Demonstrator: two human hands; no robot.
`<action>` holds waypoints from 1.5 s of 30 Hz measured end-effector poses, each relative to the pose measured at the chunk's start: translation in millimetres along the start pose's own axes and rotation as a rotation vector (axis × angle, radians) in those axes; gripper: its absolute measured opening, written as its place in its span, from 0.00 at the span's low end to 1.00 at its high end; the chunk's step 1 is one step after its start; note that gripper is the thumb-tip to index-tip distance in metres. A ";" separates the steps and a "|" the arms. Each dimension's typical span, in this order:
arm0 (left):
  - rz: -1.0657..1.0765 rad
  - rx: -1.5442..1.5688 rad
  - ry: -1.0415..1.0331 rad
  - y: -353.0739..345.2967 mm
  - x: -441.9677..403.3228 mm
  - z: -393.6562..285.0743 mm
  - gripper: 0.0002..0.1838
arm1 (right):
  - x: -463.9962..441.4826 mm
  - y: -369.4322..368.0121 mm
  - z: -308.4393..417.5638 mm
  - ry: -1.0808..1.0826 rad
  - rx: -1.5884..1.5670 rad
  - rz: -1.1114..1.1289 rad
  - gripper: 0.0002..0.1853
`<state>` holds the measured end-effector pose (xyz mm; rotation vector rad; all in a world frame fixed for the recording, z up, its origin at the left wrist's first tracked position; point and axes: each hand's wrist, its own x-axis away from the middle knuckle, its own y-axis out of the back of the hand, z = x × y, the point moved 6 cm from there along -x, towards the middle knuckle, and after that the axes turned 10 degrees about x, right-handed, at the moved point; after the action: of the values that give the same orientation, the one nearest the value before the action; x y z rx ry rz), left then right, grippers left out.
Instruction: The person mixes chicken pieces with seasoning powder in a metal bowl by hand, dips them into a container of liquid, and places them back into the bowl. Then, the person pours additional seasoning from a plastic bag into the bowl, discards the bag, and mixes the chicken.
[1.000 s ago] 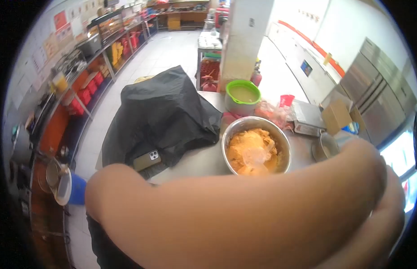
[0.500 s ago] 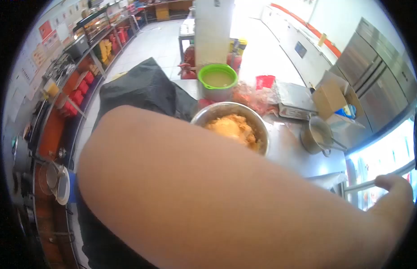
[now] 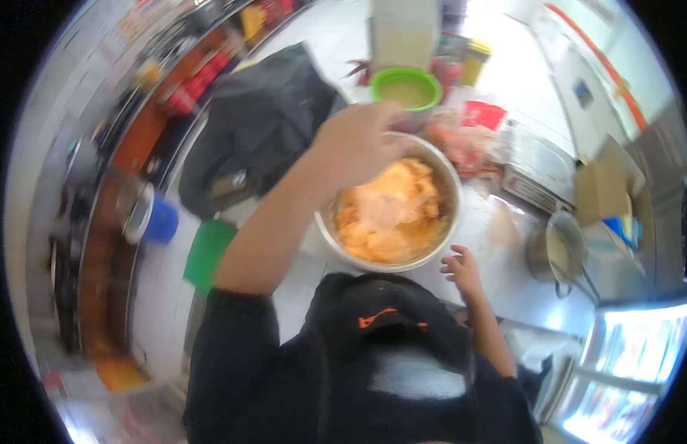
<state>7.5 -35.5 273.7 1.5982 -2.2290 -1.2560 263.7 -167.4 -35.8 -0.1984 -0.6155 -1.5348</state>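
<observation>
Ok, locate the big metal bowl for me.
In the head view, the metal bowl sits on the table slightly right of centre, just below the green-rimmed container, with the left hand over its upper-left rim.

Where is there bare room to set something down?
Best bare patch: the metal tabletop between the bowl and pot, in front of the scale-like device; the right hand is at its bowl edge. Behind the bowl is crowded: green-rimmed container, plastic bag.
</observation>
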 end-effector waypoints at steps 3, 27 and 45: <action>-0.089 -0.125 -0.120 11.0 3.6 -62.3 0.18 | -13.5 -15.5 1.8 0.015 -0.038 0.070 0.25; 0.177 -0.456 0.083 -191.2 104.6 73.4 0.30 | 9.0 59.7 6.1 0.260 -0.122 -0.479 0.20; -0.178 0.752 0.616 -115.7 89.3 132.9 0.17 | 37.2 44.4 66.9 0.569 -0.022 -0.520 0.07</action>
<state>-17.6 -48.2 78.1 2.0563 -2.2444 0.1560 287.0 -164.4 49.6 0.4055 -0.1956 -1.9845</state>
